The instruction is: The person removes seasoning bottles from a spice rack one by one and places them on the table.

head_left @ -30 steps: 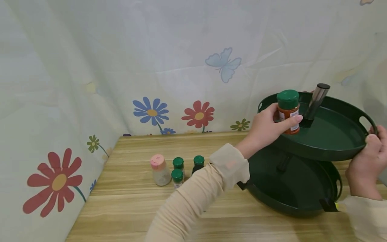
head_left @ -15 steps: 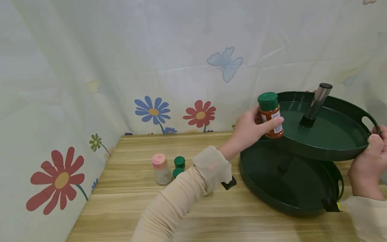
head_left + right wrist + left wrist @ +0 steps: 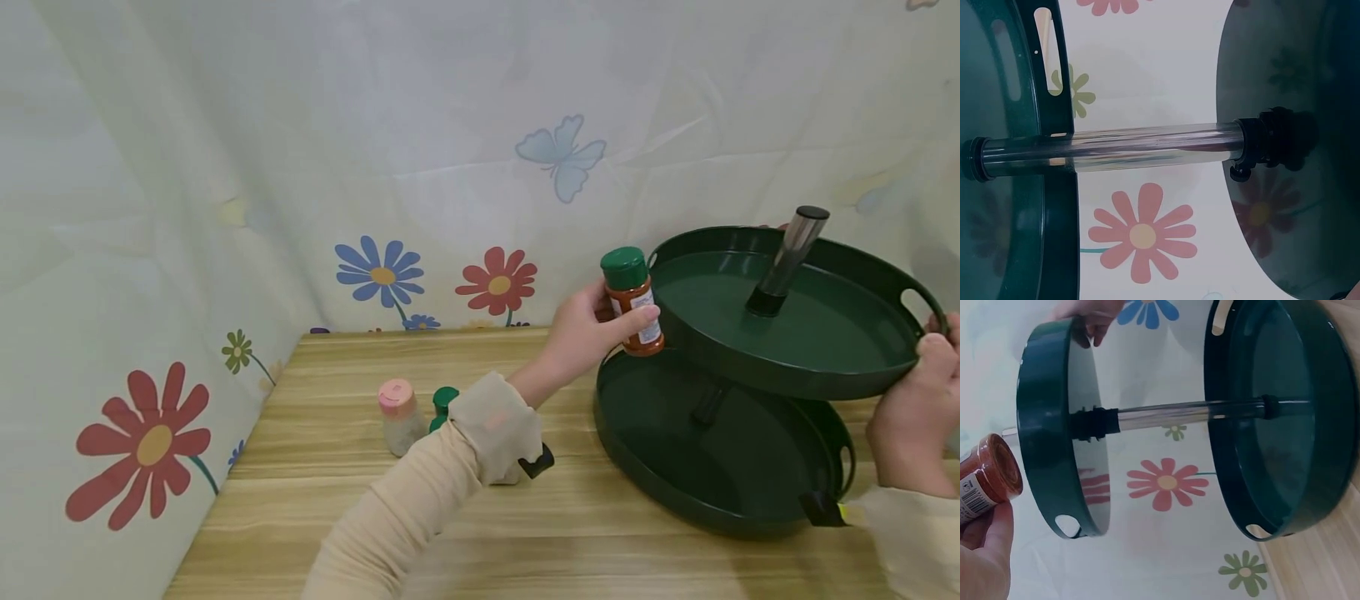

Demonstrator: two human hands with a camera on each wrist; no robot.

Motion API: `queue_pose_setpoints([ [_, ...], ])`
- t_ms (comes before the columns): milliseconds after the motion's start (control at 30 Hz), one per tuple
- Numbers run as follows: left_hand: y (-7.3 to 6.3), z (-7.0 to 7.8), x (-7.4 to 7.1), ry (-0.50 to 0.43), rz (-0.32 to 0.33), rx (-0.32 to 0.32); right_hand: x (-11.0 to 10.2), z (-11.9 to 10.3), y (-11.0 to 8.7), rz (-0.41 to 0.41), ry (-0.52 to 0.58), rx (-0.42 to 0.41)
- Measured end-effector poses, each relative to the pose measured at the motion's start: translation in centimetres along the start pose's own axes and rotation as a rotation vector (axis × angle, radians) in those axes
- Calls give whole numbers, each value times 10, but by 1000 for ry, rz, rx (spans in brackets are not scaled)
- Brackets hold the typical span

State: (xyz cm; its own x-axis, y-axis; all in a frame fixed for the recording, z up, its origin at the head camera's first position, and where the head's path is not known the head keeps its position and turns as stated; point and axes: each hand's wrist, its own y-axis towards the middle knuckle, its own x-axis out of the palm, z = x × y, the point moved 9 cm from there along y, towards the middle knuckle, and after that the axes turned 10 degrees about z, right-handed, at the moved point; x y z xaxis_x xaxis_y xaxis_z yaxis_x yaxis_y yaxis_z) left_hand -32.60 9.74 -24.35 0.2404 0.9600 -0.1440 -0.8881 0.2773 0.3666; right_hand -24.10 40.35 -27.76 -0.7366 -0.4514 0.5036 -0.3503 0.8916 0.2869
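Note:
My left hand [image 3: 581, 333] holds a spice jar [image 3: 636, 304] with a green cap, orange-red contents and a white label. The jar is just left of the upper tray's rim, slightly tilted. In the left wrist view, the jar's base [image 3: 1004, 465] faces the tray. My right hand [image 3: 918, 408] grips the handle at the right end of the upper dark green tray [image 3: 840, 308] of a two-tier stand. Below is the lower tray [image 3: 750, 467], joined by a metal pole [image 3: 1154, 149]. The upper tray looks tilted, and only a sliver of the right hand shows in the right wrist view.
A pink-capped shaker [image 3: 400, 417] and a green-capped jar [image 3: 444, 398] stand on the wooden table [image 3: 315, 517], with others partly hidden behind my left sleeve. A flowered curtain [image 3: 450, 167] hangs behind. A metal post [image 3: 791, 254] rises from the upper tray.
My left hand has moved left with the spice jar, from over the upper tray to just outside its rim. My right hand keeps its grip, nearly still.

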Motion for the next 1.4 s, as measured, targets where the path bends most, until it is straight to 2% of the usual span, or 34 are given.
queue_pose_setpoints([
  [400,-11,-19,-18,42,-32,-4,0,0,0,-2,-31,-2],
  [600,-19,-26,-29,74,-52,-34,-1,0,1,10,-47,-19],
  [1000,-36,-42,-50,133,-125,-59,1,-2,0,-5,-13,-15],
  [1233,-44,-50,-62,178,-106,-66,1,0,0,-20,-34,-9],
  [1400,-50,-58,-72,195,-89,-109,1,-1,1,-21,-27,-13],
])
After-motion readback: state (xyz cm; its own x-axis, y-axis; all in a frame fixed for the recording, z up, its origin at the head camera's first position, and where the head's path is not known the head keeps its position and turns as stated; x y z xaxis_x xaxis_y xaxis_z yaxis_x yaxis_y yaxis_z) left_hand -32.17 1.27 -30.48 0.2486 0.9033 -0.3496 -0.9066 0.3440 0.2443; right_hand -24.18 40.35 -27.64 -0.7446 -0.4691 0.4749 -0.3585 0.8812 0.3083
